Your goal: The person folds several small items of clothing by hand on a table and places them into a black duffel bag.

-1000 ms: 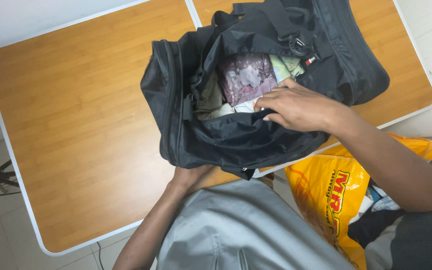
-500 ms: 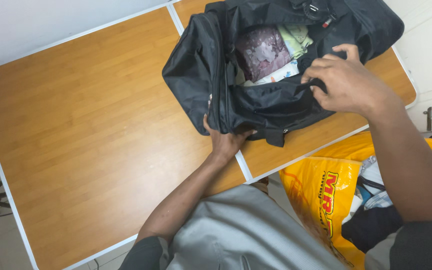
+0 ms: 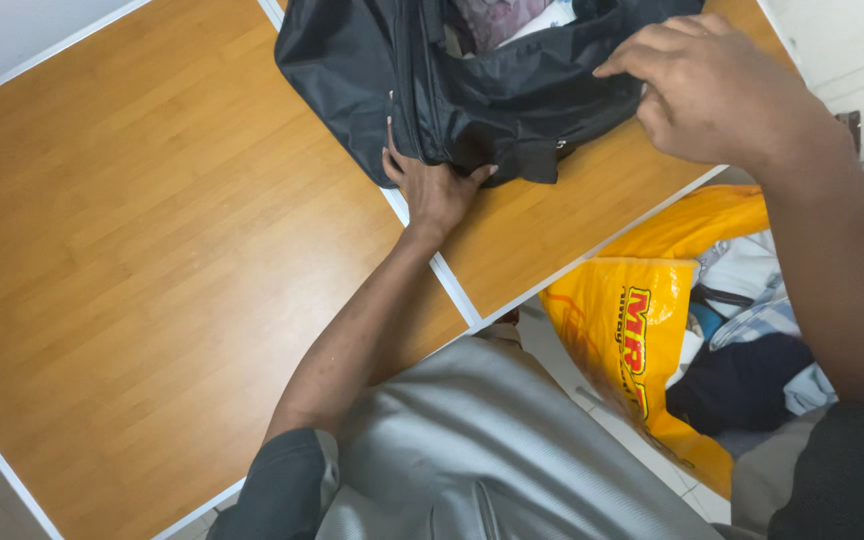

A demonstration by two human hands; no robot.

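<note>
The left hand's (image 3: 437, 185) fingers (image 3: 392, 160) are spread and pressed against the near end of the black bag (image 3: 472, 85), thumb tucked under its corner. The right hand's (image 3: 717, 90) fingers (image 3: 642, 55) curl together, pinching the bag's near rim. The bag sits at the far edge of the wooden counter (image 3: 152, 250), folded clothes (image 3: 497, 15) showing inside. A yellow plastic bag (image 3: 642, 330) lies on the floor, near right.
</note>
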